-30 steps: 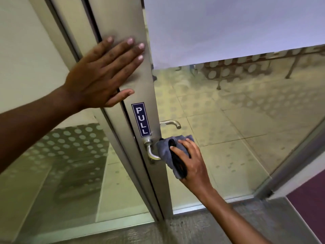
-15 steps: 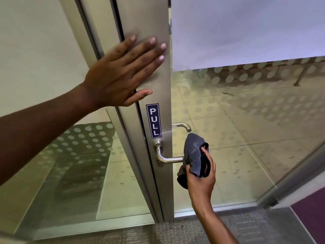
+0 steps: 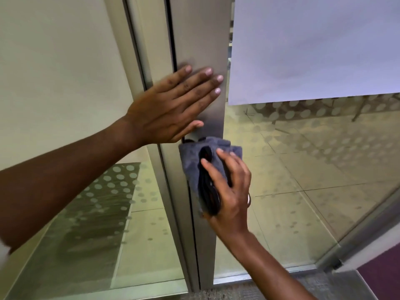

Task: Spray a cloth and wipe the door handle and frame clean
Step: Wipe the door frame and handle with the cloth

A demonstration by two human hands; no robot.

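The left hand (image 3: pixel 168 111) lies flat and open against the brushed metal door frame (image 3: pixel 201 40), fingers spread and pointing right, their tips stopping just short of the frame's right edge where the glass begins; its grip holds nothing. Directly below it, almost touching the thumb, the right hand (image 3: pixel 229 187) presses a bunched grey cloth (image 3: pixel 194 161) against the same upright, grip clamped on the cloth with fingers splayed over its dark folds. The cloth spans most of the frame's width and spills slightly past the right edge onto the glass panel (image 3: pixel 303 169). The door handle is not visible; whether it sits behind the cloth and hand cannot be told. A dark vertical seam (image 3: pixel 171 40) runs down the left side of the upright, separating it from a second metal post (image 3: pixel 140 40) and the pale wall (image 3: pixel 54 61) beyond. Above the left hand the frame is bare up to the top of the view; below the right wrist it runs bare down to the floor sill (image 3: pixel 238 278). To the right, a white sheet (image 3: pixel 313 44) covers the upper glass, its lower edge level with the left hand, and frosted dots band the glass beneath.
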